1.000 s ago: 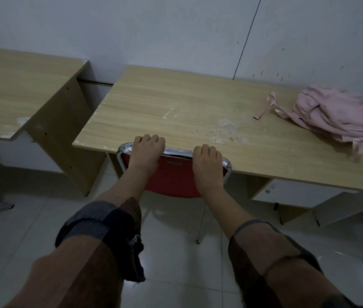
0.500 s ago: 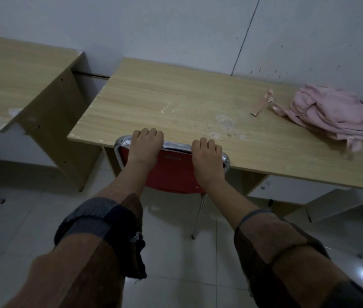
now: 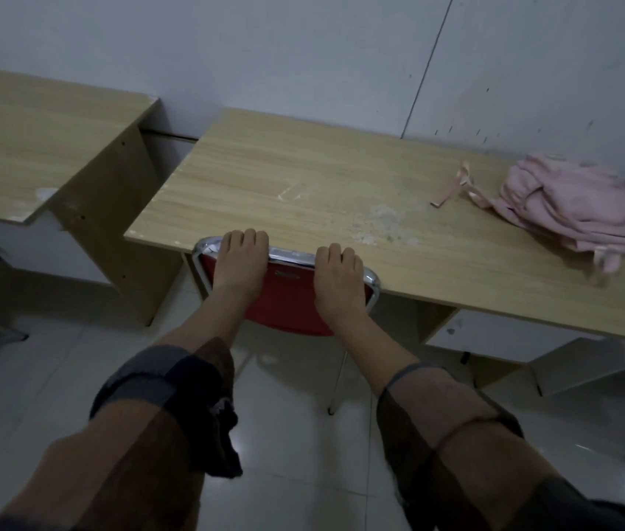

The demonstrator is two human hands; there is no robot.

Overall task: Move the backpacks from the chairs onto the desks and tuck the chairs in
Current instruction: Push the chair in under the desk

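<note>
A red chair (image 3: 284, 300) with a chrome frame stands pushed under the front edge of a light wooden desk (image 3: 303, 185). Its seat is hidden beneath the desktop; only the backrest and one thin leg show. My left hand (image 3: 240, 258) grips the top rail near its left end. My right hand (image 3: 339, 279) grips the same rail near its right end. A pink backpack (image 3: 571, 205) lies slumped on the desk's far right, a strap trailing to its left.
A second wooden desk (image 3: 35, 139) stands to the left, with a narrow gap between the two. Both desks sit against a pale wall. White drawer units (image 3: 494, 331) hang under the right desk. Glossy tiled floor (image 3: 295, 435) lies below my arms.
Both hands keep their grip on the chair's top rail. The chair back stays at the desk edge; mainly the view has shifted slightly.
</note>
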